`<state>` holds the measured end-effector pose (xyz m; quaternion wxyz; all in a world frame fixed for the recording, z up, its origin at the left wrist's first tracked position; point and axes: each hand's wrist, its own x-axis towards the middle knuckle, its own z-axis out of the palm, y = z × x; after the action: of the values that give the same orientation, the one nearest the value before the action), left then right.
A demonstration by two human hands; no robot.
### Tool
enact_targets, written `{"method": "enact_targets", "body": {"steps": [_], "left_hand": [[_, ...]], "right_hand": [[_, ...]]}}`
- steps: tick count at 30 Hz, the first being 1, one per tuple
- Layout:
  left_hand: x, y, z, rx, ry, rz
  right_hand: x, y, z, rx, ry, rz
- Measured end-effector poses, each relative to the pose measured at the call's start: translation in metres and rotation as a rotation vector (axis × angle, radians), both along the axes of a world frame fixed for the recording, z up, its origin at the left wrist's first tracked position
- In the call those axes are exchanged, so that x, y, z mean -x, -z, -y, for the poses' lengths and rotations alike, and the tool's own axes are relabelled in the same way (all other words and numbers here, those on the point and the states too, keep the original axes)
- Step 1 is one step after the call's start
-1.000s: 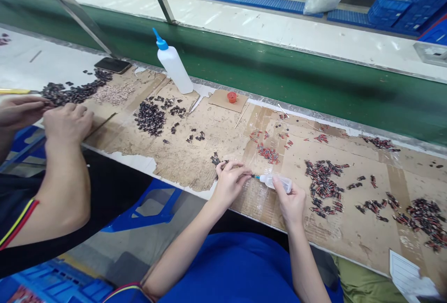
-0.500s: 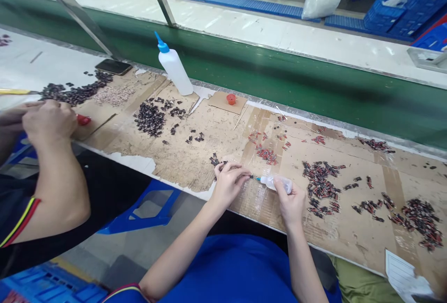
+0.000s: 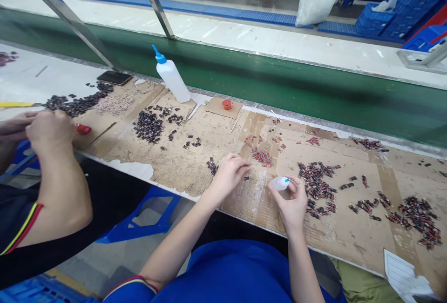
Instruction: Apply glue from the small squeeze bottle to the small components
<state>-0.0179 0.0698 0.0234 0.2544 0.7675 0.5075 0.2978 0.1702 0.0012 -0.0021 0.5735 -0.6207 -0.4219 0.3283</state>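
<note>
My left hand [image 3: 230, 172] is low over the cardboard, its fingers bent and drawn together; what they hold, if anything, is hidden. A small dark part [image 3: 246, 178] shows just below the thumb, and I cannot tell whether it touches the hand. In my right hand [image 3: 292, 200] is a small translucent squeeze bottle [image 3: 279, 183], its blue tip turned to the right. A little pile of red pieces [image 3: 262, 158] lies just beyond the left fingertips. Small black parts [image 3: 212, 166] lie left of that hand. Black-and-red pieces [image 3: 318, 179] are heaped right of my right hand.
A tall white bottle [image 3: 173, 79] with a blue nozzle stands behind a black heap [image 3: 149, 124]. A red cap [image 3: 226, 104] sits on a cardboard square. At left, a co-worker's hands [image 3: 49, 131] work near a phone [image 3: 114, 77]. More black-and-red pieces [image 3: 417, 217] lie far right.
The small bottle's tip has come away from the dark part at my left fingers and swung round from left to right. My left fingertips have shifted slightly away from me. The view has tilted up slightly.
</note>
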Motion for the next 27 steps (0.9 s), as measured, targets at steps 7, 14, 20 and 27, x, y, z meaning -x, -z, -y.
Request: {"method": "enact_targets", "body": {"steps": [7,14,20,27], "left_hand": [[-0.044,0.000,-0.025,-0.114,0.239,-0.255],[-0.044,-0.004,-0.020,-0.103,0.218,-0.453],[-0.027,-0.008,-0.002,-0.021,0.099,-0.188],[-0.008,-0.015,0.056,0.417,-0.077,0.667]], "right_hand": [[-0.001,-0.004,0.014,-0.123,0.071,0.275],[0.011,-0.014,0.051,-0.581,0.155,0.542],[0.039,-0.019,0.045,-0.497,0.044,0.531],[0.063,-0.018,0.031,-0.196,0.044,0.045]]}}
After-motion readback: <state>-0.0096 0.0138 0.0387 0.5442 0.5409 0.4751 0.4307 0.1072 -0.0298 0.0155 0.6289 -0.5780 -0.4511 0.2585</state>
